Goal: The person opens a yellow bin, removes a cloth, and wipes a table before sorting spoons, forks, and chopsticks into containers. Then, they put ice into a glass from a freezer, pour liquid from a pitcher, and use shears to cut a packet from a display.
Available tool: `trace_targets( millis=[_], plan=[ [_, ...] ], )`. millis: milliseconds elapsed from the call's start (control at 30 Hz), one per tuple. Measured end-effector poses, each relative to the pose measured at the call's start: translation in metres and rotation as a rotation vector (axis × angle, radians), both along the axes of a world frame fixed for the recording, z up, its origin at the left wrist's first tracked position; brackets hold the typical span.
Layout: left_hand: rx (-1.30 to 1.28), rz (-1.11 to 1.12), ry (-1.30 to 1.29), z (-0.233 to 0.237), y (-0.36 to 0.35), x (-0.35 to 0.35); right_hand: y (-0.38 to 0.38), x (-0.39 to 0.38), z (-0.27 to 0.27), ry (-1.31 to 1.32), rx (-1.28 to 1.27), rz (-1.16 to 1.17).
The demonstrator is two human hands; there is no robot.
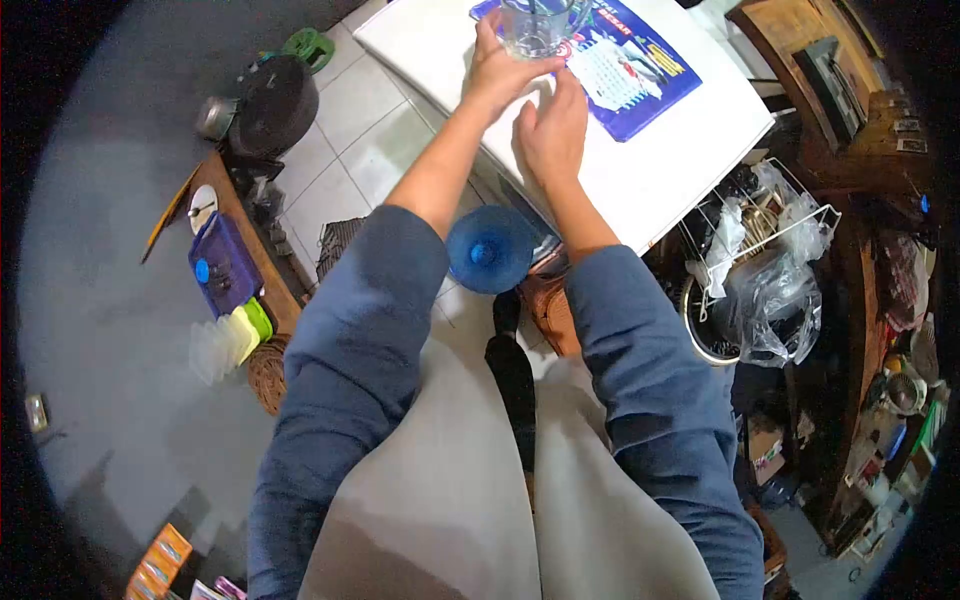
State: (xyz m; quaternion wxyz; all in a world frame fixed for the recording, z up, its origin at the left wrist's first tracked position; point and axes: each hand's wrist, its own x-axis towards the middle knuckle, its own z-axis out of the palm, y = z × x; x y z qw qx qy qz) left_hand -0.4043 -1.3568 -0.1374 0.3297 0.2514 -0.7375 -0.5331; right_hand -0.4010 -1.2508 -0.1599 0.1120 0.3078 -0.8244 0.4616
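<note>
A clear glass mug (536, 40) is near the top edge of the view, over a blue printed sheet (640, 75) on the white table. My left hand (497, 75) curves round the mug's left side, fingers along its wall and thumb across the front of its base. Just below the mug, my right hand (557, 130) holds nothing; its thumb stands apart from the other fingers, whose tips come up close to the mug's base. The mug's upper part is cut off by the frame.
The white table (690, 160) has its near edge under my forearms. A blue translucent plastic basin (490, 250) sits below that edge. To the right, a wire rack (765, 235) holds plastic bags. A wooden shelf (262, 240) with plastic containers stands left on the tiled floor (375, 140).
</note>
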Motion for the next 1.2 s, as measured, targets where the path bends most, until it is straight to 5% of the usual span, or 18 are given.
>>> trace_targets(
  millis=[67, 167, 200, 300, 333, 400, 500, 600, 667, 767, 900, 967, 1100, 1167, 1200],
  plan=[
    [0.325, -0.169, -0.043, 0.035, 0.012, 0.001, 0.009, 0.009, -0.001, 0.040, 0.043, 0.057],
    [0.280, -0.182, 0.135, -0.012, -0.007, -0.030, 0.032, 0.024, 0.005, 0.112, 0.270, 0.223],
    [-0.076, 0.201, -0.280, 0.009, 0.007, -0.022, 0.037, 0.032, 0.005, 0.203, 0.391, 0.230],
    [0.068, 0.296, -0.389, 0.036, 0.024, -0.002, 0.039, 0.042, 0.000, 0.284, 0.627, 0.240],
    [0.521, -0.003, 0.426, 0.013, 0.017, 0.008, 0.035, 0.043, -0.007, 0.417, 0.694, 0.162],
    [0.108, 0.080, 0.369, 0.005, 0.005, 0.042, 0.030, 0.043, -0.012, 0.580, 0.756, 0.087],
    [0.136, 0.149, 0.364, 0.040, 0.017, 0.109, 0.014, 0.048, 0.016, 0.328, 0.798, 0.108],
    [0.239, 0.219, 0.403, 0.037, 0.027, 0.164, -0.011, 0.038, 0.005, 0.528, 0.759, 0.197],
    [0.058, 0.322, 0.274, 0.023, 0.032, 0.196, -0.022, 0.035, -0.006, 0.782, 0.750, 0.278],
    [0.125, 0.421, 0.116, 0.020, 0.043, 0.233, -0.027, 0.034, -0.010, 0.800, 0.803, 0.279],
    [0.213, 0.457, 0.119, -0.007, 0.047, 0.260, -0.021, 0.017, 0.052, 0.853, 0.713, 0.275],
    [0.368, 0.490, 0.142, -0.015, 0.049, 0.260, -0.013, 0.001, 0.112, 0.563, 0.826, 0.458],
    [0.196, 0.359, 0.099, -0.016, 0.055, 0.239, -0.001, -0.031, 0.234, 0.490, 0.962, 0.209],
    [0.175, 0.312, 0.138, -0.020, 0.057, 0.221, 0.017, -0.057, 0.260, 0.594, 0.576, 0.110],
    [0.198, 0.266, 0.169, -0.020, 0.060, 0.211, 0.027, -0.077, 0.271, 0.605, 0.596, -0.011]
  ],
)
